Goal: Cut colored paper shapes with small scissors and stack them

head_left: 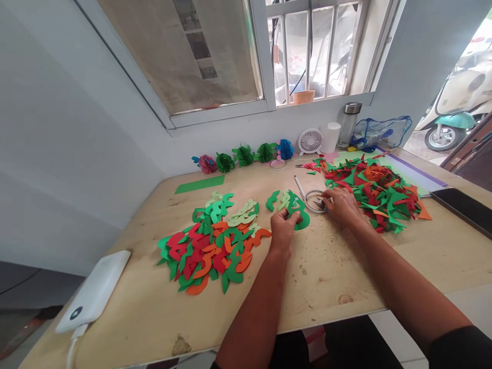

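Note:
My left hand presses on or grips a small pile of green and pale paper cut-outs at the middle of the wooden table. My right hand lies to its right, with its fingers on small dark-bladed scissors beside a thin metal ring. A white-handled tool lies just beyond them. A large heap of red, green and orange paper scraps sits right of my right hand. Curved cut-outs in the same colours are spread to my left.
Several paper pom-pom flowers line the wall behind the table. A small white fan, a white cup, a steel-lidded bottle and a clear plastic bag stand beneath the window. A white power bank and a dark tablet lie near the table's sides.

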A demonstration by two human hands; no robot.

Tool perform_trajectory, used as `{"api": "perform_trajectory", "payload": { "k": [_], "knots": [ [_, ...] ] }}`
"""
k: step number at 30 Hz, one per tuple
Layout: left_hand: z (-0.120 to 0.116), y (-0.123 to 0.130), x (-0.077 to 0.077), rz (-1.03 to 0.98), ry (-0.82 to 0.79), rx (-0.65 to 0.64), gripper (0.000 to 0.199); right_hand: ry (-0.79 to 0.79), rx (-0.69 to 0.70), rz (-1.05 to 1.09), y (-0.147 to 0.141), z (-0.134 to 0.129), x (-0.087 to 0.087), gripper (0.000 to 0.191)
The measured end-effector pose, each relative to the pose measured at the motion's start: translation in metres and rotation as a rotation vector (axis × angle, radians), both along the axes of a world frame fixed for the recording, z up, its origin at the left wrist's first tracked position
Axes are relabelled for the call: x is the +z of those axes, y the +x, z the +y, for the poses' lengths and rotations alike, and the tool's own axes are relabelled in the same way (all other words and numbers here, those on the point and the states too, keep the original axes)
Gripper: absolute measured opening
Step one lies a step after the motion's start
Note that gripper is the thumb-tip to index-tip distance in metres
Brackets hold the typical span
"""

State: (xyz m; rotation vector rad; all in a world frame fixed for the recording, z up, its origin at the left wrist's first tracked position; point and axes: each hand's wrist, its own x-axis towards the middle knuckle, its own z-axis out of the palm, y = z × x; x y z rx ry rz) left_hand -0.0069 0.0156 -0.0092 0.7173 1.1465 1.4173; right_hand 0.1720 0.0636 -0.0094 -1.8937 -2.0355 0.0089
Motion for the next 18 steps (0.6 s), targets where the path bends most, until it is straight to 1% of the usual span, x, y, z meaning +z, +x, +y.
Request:
{"api": "perform_trajectory", "payload": {
  "k": [4,7,10,13,16,18],
  "knots": [
    [-0.003,0.000,0.009,0.029,0.013,-0.037,0.017,-0.010,-0.003,-0.008,-0.002,-0.001,-0.001,0.022],
    [-0.006,0.000,0.015,0.056,0.028,-0.046,0.012,-0.036,0.004,0.006,-0.002,-0.001,-0.002,0.024],
    [-0.008,0.000,0.016,0.125,0.018,-0.074,0.007,-0.074,0.009,0.015,-0.002,0.001,-0.003,0.027],
    [-0.008,-0.001,0.011,0.313,0.049,-0.114,0.010,-0.090,-0.016,0.040,-0.002,0.001,-0.002,0.030],
    [-0.008,-0.003,0.005,0.573,0.138,-0.152,0.014,-0.108,-0.038,0.057,-0.003,0.000,0.000,0.031],
    [-0.009,-0.003,0.004,0.768,0.159,-0.195,0.015,-0.125,-0.032,0.057,-0.004,-0.001,0.001,0.031]
  ]
}}
